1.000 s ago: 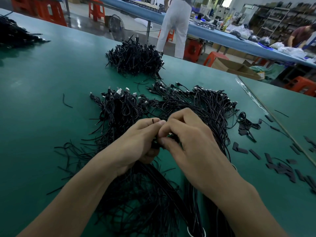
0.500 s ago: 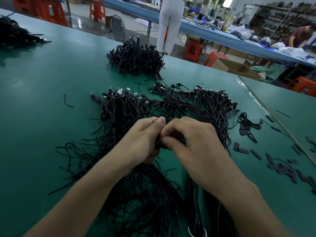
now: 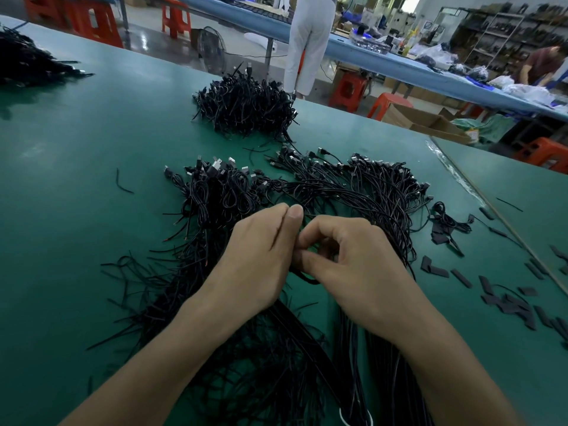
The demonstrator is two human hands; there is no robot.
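Note:
A large spread of loose black USB cables [image 3: 362, 192] lies on the green table [image 3: 76, 167] in front of me. My left hand [image 3: 258, 259] and my right hand [image 3: 353, 265] meet over the cables, fingertips together. Both pinch a small coiled black cable [image 3: 302, 273], mostly hidden between the fingers; a dark loop of it shows under my right thumb. A long bundle of straight cables [image 3: 307, 342] runs from under my hands toward me.
A heap of bundled black cables [image 3: 246, 106] sits farther back; another pile [image 3: 27, 63] is at the far left. Short black strips [image 3: 507, 299] are scattered at the right, near a table seam [image 3: 491, 210]. A person in white trousers [image 3: 310, 38] stands beyond the table.
My hands stay together on the small cable; my right fingers have curled more, forming a ring with the thumb, and my left fingers straightened upward. The person behind has stepped left.

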